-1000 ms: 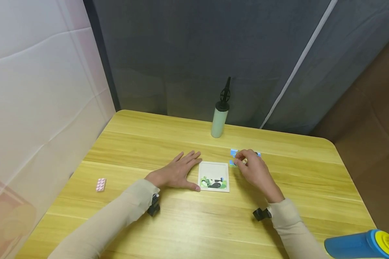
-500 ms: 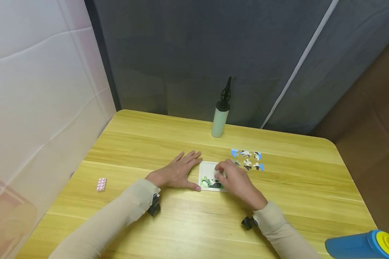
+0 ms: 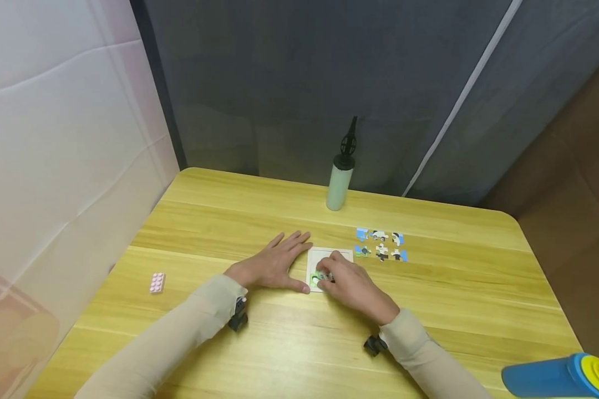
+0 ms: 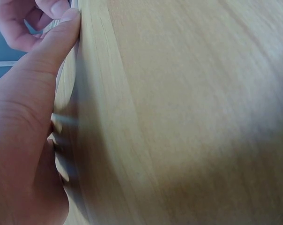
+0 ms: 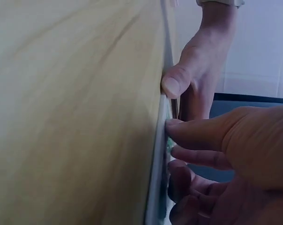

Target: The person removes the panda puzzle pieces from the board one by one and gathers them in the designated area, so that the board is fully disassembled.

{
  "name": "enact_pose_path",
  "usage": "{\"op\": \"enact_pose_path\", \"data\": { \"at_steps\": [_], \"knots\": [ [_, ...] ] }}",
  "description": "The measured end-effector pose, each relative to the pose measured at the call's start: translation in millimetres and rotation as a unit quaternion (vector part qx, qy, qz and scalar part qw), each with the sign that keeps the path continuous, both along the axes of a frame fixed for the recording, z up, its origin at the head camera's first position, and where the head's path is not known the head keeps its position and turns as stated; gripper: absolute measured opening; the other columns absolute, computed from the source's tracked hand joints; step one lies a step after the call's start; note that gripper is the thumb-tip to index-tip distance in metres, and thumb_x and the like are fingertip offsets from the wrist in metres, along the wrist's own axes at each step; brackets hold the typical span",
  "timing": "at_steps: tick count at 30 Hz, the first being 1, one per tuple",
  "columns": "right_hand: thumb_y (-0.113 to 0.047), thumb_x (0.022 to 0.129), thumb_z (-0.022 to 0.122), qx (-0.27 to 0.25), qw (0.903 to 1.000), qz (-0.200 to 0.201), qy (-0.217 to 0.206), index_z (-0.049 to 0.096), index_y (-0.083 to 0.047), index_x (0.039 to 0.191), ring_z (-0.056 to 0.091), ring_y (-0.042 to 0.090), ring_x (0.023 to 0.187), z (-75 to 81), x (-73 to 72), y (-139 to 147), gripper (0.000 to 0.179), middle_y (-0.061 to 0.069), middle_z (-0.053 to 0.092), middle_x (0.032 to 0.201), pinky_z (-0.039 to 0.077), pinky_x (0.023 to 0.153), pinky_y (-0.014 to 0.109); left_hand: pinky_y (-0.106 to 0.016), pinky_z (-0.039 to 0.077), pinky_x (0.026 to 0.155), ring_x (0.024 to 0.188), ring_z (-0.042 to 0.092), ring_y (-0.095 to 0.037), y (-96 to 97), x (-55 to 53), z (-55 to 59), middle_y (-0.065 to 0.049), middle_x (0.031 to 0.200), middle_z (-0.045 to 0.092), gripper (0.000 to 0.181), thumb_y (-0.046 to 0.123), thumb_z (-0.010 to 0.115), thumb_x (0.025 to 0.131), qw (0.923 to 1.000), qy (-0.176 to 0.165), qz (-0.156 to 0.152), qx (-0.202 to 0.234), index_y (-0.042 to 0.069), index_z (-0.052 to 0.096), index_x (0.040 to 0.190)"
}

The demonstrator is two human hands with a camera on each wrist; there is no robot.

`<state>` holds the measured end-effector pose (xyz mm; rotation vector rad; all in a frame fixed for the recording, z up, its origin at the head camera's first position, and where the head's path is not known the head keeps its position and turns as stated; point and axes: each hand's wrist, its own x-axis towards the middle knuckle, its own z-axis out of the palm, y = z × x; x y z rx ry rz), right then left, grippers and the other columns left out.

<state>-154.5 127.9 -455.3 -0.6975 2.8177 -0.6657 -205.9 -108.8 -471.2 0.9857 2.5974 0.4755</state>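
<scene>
A shallow white puzzle frame (image 3: 346, 253) lies mid-table, with green, black and white jigsaw pieces (image 3: 315, 279) along its near side. My left hand (image 3: 274, 265) lies spread on the table to its left, thumb tip at the near-left corner. Over the frame, my right hand (image 3: 351, 285) bends its thumb and fingers down onto the pieces, hiding most of them. In the right wrist view, a bit of green shows between my right thumb (image 5: 197, 133) and fingers; whether they pinch a piece or just touch it is unclear. Several loose jigsaw pieces (image 3: 381, 252) lie in two rows behind and right.
A pale green hand pump (image 3: 338, 188) with a black nozzle stands upright behind the frame. Far left on the table (image 3: 219, 216) is a pink studded toy brick (image 3: 157, 282). At the near right lies a blue cylinder (image 3: 539, 379) with a yellow end.
My right hand has moved left and nearer, from the loose pieces to the pieces in the frame, uncovering the two rows. My left hand has stayed in place.
</scene>
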Motion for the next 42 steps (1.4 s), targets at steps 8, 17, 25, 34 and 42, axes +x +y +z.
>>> {"op": "enact_pose_path", "data": {
  "at_steps": [8, 17, 25, 34, 42],
  "knots": [
    [-0.018, 0.098, 0.077, 0.031, 0.9985, 0.039, -0.023, 0.071, -0.010, 0.119, 0.059, 0.014, 0.083, 8.2, -12.5, -3, 0.022, 0.003, 0.062, 0.105, 0.052, 0.072, 0.031, -0.058, 0.002, 0.139, 0.171, 0.005, -0.031, 0.6, -0.8, 2.7, -0.008, 0.183, 0.007, 0.111, 0.073, 0.070, 0.090, 1.0000, 0.000, -0.001, 0.001, 0.012, 0.025, 0.171],
    [-0.011, 0.094, 0.079, 0.057, 0.9933, 0.054, -0.085, 0.067, -0.010, 0.107, 0.054, 0.016, 0.084, 25.4, -24.8, -9, 0.017, 0.001, 0.062, 0.100, 0.050, 0.074, 0.032, -0.058, 0.002, 0.139, 0.171, 0.004, -0.031, 2.1, -1.7, 2.3, -0.008, 0.183, 0.007, 0.111, 0.073, 0.070, 0.090, 1.0000, -0.005, 0.000, 0.000, 0.012, 0.024, 0.171],
    [-0.009, 0.093, 0.079, 0.039, 0.9954, 0.036, -0.080, 0.063, -0.011, 0.106, 0.055, 0.017, 0.082, 22.4, -21.2, -10, 0.021, 0.002, 0.060, 0.099, 0.048, 0.071, 0.032, -0.058, 0.001, 0.139, 0.171, 0.004, -0.031, 2.3, -2.4, 1.0, -0.008, 0.183, 0.007, 0.111, 0.073, 0.070, 0.090, 1.0000, -0.005, 0.001, 0.000, 0.012, 0.024, 0.171],
    [-0.010, 0.094, 0.079, 0.008, 0.9987, 0.021, -0.046, 0.061, -0.012, 0.107, 0.056, 0.016, 0.080, 15.0, -12.4, -9, 0.022, 0.000, 0.060, 0.097, 0.046, 0.067, 0.031, -0.059, 0.002, 0.139, 0.170, 0.005, -0.032, 1.5, -1.6, 0.6, -0.009, 0.182, 0.008, 0.112, 0.074, 0.070, 0.090, 1.0000, -0.003, -0.001, 0.002, 0.010, 0.025, 0.170],
    [-0.009, 0.095, 0.079, -0.019, 0.9997, 0.018, 0.001, 0.057, -0.014, 0.106, 0.055, 0.012, 0.076, 5.3, -4.7, -8, 0.025, -0.003, 0.062, 0.091, 0.045, 0.062, 0.027, -0.059, 0.003, 0.138, 0.170, 0.006, -0.032, 0.3, -0.9, -1.0, -0.009, 0.182, 0.009, 0.111, 0.074, 0.070, 0.090, 1.0000, 0.002, -0.001, 0.007, 0.010, 0.026, 0.170]
  ]
}}
